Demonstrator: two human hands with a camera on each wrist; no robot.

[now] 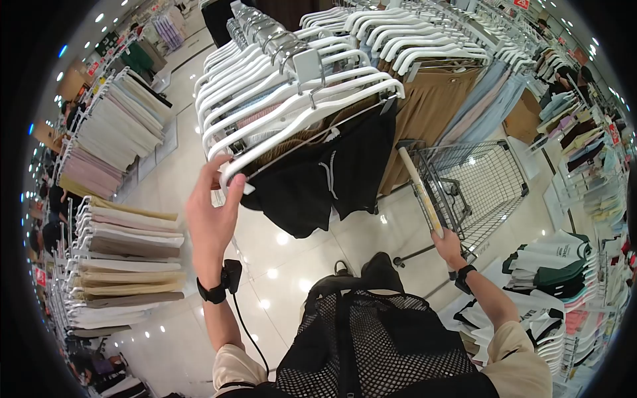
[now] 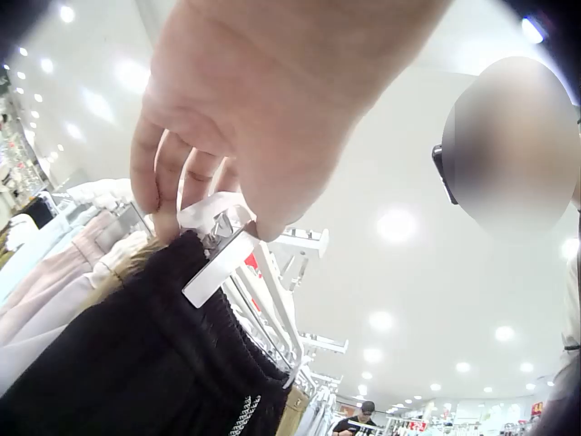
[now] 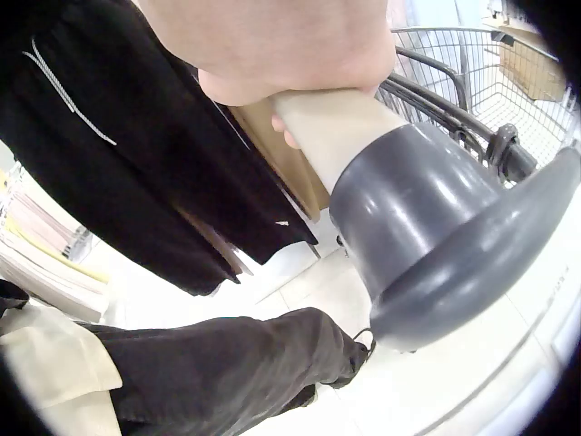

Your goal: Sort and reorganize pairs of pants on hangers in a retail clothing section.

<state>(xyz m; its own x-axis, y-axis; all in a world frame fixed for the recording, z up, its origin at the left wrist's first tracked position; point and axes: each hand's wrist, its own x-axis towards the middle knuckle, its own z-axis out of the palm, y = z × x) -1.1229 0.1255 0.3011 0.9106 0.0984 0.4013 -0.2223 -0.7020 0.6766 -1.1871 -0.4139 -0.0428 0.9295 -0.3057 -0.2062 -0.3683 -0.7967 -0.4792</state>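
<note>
At the front of a clothes rack, my left hand [image 1: 213, 211] pinches the near end of a white hanger [image 1: 312, 118] between thumb and fingers. Clipped to that hanger hang black shorts [image 1: 361, 162] with a pale drawstring. The left wrist view shows the hand [image 2: 254, 100] at the hanger's clip [image 2: 218, 268], right at the waistband of the black shorts [image 2: 136, 336]. My right hand [image 1: 449, 249] grips the end of a shopping cart's handle [image 1: 418, 182]. In the right wrist view, the handle's beige bar [image 3: 336, 127] runs into a dark grey end piece [image 3: 418, 204].
The wire shopping cart [image 1: 484, 179] stands on the right, beside brown trousers [image 1: 434, 106] on the rack. More white hangers [image 1: 259, 86] crowd behind the shorts. Racks of folded-over trousers [image 1: 129, 259] line the left side; T-shirts [image 1: 547, 259] hang at the lower right. Glossy tiles [image 1: 272, 265] cover the floor.
</note>
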